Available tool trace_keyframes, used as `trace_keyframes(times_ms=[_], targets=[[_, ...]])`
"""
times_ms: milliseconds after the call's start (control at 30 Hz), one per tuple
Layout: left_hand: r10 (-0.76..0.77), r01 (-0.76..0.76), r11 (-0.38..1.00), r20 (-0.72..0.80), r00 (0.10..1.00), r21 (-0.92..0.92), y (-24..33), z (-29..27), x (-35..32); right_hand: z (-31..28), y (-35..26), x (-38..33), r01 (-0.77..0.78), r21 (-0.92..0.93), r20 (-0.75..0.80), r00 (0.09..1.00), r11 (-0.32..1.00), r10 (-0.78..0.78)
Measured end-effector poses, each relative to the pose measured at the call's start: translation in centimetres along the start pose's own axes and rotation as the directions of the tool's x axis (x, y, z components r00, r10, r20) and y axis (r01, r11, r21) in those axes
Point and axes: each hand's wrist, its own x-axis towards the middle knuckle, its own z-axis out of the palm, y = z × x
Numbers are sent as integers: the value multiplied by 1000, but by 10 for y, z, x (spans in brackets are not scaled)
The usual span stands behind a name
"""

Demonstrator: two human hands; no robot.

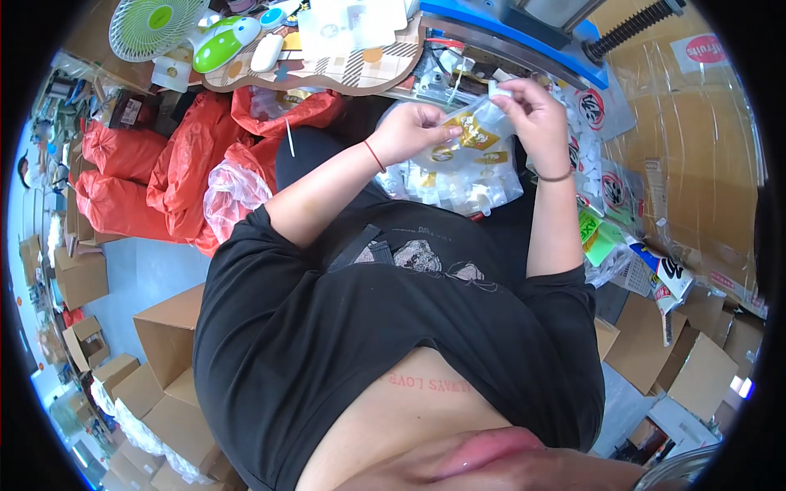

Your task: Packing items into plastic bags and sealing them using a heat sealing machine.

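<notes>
Both of my hands are raised in front of my lap, with a clear plastic pouch [475, 133] with gold print stretched between them. My left hand [412, 133] pinches the pouch's left edge between thumb and fingers. At its upper right corner, a small white piece like a cap or spout [496, 90] shows by the fingertips of my right hand [536, 114], which are closed on that corner. Just below, a large clear bag [501, 190] rests on my lap, filled with several similar gold-printed pouches. Whether the pouch touches this bag I cannot tell.
A blue-edged machine [516, 37] with a black spring stands ahead on the right. Beside it is a table with a checkered mat [372, 72], a white mouse [267, 53] and a green fan [158, 24]. Red sacks [180, 172] lie left; cardboard boxes [688, 360] stand right.
</notes>
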Motion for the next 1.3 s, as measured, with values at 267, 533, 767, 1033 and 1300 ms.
trace_keyframes(times_ms=[267,533,767,1033,1300], targets=[[-179,354,826,392,903,-439,6,40,-8,-31,19,-15,63,-3,188,980,998,-61],[-198,296,796,236,952,-528,-7,9,47,-73,109,-46,-94,-691,61,980,717,188],[124,0,972,-515,848,234,-27,-49,68,-65,115,-58,-109,-579,-95,993,808,66],[599,101,39,-104,794,994,-44,-116,11,-72,82,-61,-153,-519,-239,971,841,29],[166,-48,935,-314,935,352,-29,-78,0,-16,19,-33,166,-198,98,984,966,-149]])
